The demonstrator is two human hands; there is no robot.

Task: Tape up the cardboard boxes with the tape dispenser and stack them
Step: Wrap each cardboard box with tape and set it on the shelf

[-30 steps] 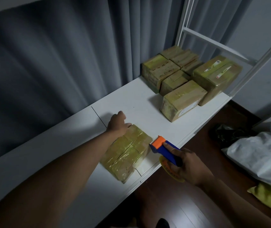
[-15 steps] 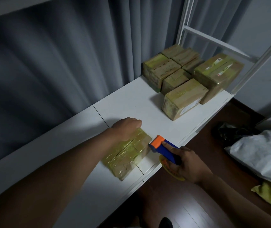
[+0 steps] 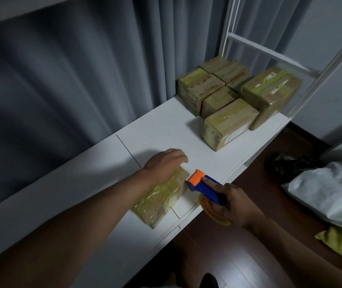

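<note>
**While the left hand pins the box, the dispenser's blade meets its far corner**

While the left hand (image 3: 165, 164) lies palm-down with fingers loosely bent over the far end of the flat cardboard box (image 3: 161, 196), pressing it to the white table (image 3: 159, 125), the right hand (image 3: 234, 206) is wrapped round the blue handle of the tape dispenser (image 3: 204, 187), forefinger laid along its top. The dispenser's orange head touches, or all but touches, the box's far right corner, just beside the left fingertips; whether tape already bridges the two cannot be made out.

The box lies directly under the left forearm, its long axis running from the table's near edge diagonally away and to the right, nearly in line with that forearm. The right hand comes at it from the side, off the table edge, so the dispenser stands across the long axis. Any pull along the box would probably run back toward the person.

Farther off, well apart at the table's far right end, the taped boxes (image 3: 230, 123) sit clustered against a white frame (image 3: 303, 92), with grey curtain (image 3: 83, 69) behind.
</note>
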